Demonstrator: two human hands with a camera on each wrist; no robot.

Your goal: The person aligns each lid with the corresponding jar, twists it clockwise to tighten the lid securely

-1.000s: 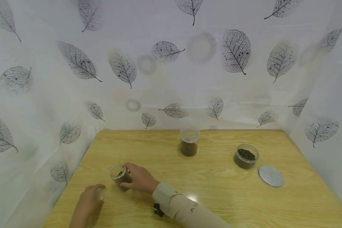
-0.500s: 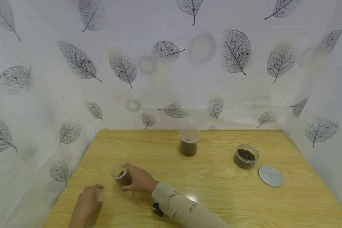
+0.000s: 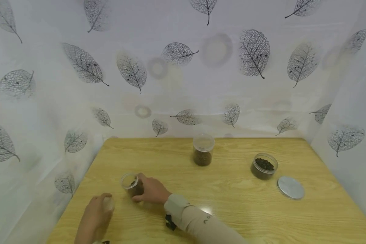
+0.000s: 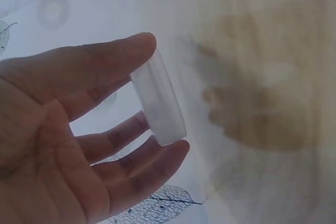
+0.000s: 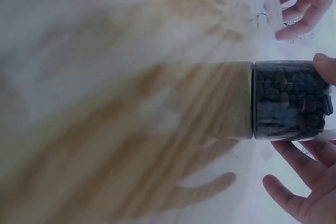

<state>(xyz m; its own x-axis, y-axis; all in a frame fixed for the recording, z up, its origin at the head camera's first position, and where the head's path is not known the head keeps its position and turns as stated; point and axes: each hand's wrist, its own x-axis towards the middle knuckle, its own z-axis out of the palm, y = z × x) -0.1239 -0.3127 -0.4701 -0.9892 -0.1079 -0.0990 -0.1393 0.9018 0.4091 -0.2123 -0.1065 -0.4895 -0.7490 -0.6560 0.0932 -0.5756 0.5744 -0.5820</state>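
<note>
My right hand (image 3: 152, 190) grips a clear open jar (image 3: 135, 190) from its right side, at the left of the table in the head view. Dark pebbles (image 5: 286, 98) fill most of the jar in the right wrist view, where its base meets the tabletop. To the left, my left hand (image 3: 92, 214) pinches a translucent round lid (image 4: 159, 103) by its edge between thumb and fingertips. The lid stands on edge just above the table, apart from the jar.
Farther back stands a taller clear jar (image 3: 202, 156) with brown contents. On the right are a low clear tub (image 3: 263, 173) of dark bits and a silver lid (image 3: 290, 187) lying flat. Leaf-patterned curtains (image 3: 183, 84) enclose the table (image 3: 231, 203).
The right hand has shifted the jar slightly to the right. The left hand keeps its pinch on the lid with little movement, and the head view has shifted a touch.
</note>
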